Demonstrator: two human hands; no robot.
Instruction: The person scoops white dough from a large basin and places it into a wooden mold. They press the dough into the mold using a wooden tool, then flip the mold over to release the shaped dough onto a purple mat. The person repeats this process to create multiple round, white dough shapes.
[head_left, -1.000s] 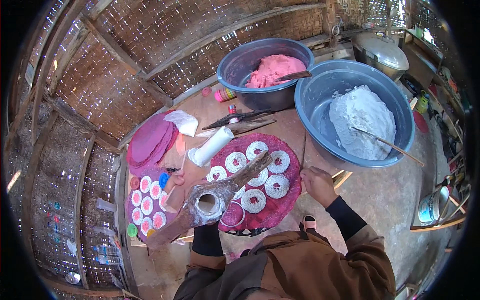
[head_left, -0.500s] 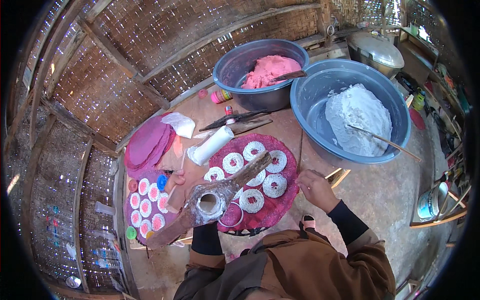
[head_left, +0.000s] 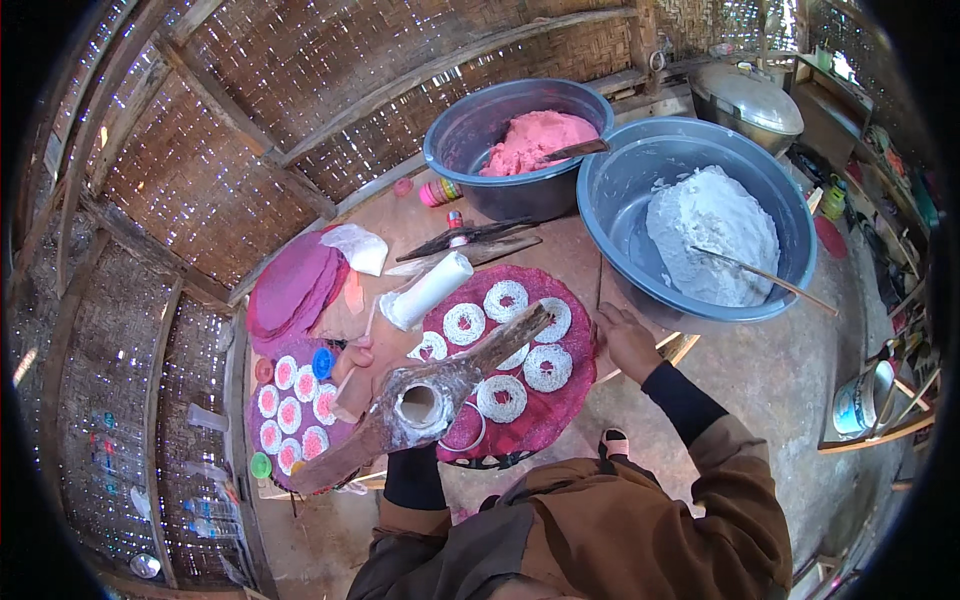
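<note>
A wooden press (head_left: 395, 405) with a round hole rimmed in white dough stands in front of me, its wooden arm reaching over a pink round mat. My left hand (head_left: 355, 356) is mostly hidden behind it; a few curled fingers show, closed beside a thin pinkish strip (head_left: 372, 318). What they hold is unclear. My right hand (head_left: 628, 345) is at the mat's (head_left: 575, 400) right edge, open, fingers stretched toward the rim. White dough rings (head_left: 506, 300) lie on the mat; the leftmost ring (head_left: 428, 346) has a trailing point. A white cylinder (head_left: 428, 290) lies beyond the press.
A grey tub (head_left: 598, 250) of white dough with a stick stands at right; a dark tub (head_left: 450, 150) of pink dough stands behind. At left are pink-centred white rounds (head_left: 289, 415), stacked purplish mats (head_left: 295, 290) and a blue lid (head_left: 322, 362). Knife-like tools (head_left: 475, 235) lie behind.
My right hand has moved up along the mat's edge and its fingers have straightened. The left fingers have shifted slightly. The leftmost ring now shows a pointed side.
</note>
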